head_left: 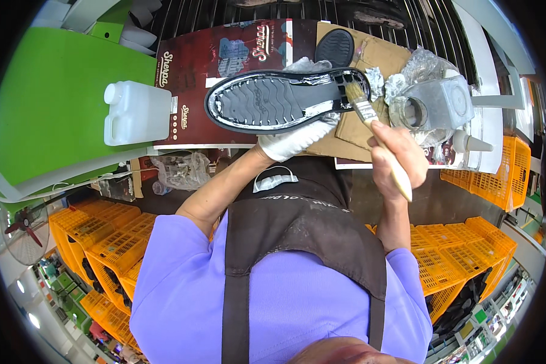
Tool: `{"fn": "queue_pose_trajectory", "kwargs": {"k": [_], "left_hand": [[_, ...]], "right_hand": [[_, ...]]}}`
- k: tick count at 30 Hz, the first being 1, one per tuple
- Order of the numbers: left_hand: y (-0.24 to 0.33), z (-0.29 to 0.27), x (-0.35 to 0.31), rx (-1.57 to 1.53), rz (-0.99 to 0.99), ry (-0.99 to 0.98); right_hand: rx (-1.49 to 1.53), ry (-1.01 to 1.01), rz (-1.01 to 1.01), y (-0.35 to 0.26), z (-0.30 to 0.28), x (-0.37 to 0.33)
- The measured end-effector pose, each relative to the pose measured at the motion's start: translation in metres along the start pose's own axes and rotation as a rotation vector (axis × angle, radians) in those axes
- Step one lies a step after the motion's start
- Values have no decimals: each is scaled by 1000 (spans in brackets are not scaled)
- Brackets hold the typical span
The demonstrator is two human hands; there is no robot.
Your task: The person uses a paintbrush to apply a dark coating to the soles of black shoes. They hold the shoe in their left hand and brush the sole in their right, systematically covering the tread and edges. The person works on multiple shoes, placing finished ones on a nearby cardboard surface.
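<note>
A black shoe sole [255, 102] lies level over the work surface, its wavy-ribbed face up and white paste smeared along its rim. My left hand [300, 138], in a white glove, grips it from below along the near edge; its fingertips are partly hidden under the sole. Bare and closed, my right hand [400, 159] holds the pale wooden handle of a paintbrush [364, 111]. Its bristles touch the gridded heel end of the sole. Just beyond the heel, another black sole [335, 48] rests on brown cardboard [352, 130].
Right of the heel lies a plastic-wrapped clear jar [452, 100] on its side, near a white nozzle bottle [476, 144]. A white jug [138, 114] stands left, beside a green panel [73, 91]. Orange crates [118, 242] flank me. Black rollers [194, 12] run behind.
</note>
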State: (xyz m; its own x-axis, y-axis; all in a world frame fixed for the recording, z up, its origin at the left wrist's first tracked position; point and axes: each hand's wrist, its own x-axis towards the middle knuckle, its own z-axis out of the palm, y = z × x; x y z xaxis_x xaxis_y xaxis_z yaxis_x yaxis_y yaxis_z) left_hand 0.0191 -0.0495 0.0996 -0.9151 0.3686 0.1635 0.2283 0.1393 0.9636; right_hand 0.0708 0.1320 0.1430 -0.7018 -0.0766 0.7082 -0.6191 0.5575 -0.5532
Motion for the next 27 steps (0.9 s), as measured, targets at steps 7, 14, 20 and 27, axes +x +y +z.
{"fn": "queue_pose_trajectory", "kwargs": {"k": [7, 14, 20, 27], "left_hand": [[-22, 12, -5, -174, 32, -22], [-22, 15, -11, -472, 3, -162], [-99, 22, -29, -340, 95, -587], [-42, 30, -25, -243, 48, -441]], "right_hand": [[72, -20, 84, -14, 19, 6], [220, -41, 43, -29, 46, 8], [311, -96, 35, -32, 53, 19], [392, -201, 34, -18, 50, 29]]}}
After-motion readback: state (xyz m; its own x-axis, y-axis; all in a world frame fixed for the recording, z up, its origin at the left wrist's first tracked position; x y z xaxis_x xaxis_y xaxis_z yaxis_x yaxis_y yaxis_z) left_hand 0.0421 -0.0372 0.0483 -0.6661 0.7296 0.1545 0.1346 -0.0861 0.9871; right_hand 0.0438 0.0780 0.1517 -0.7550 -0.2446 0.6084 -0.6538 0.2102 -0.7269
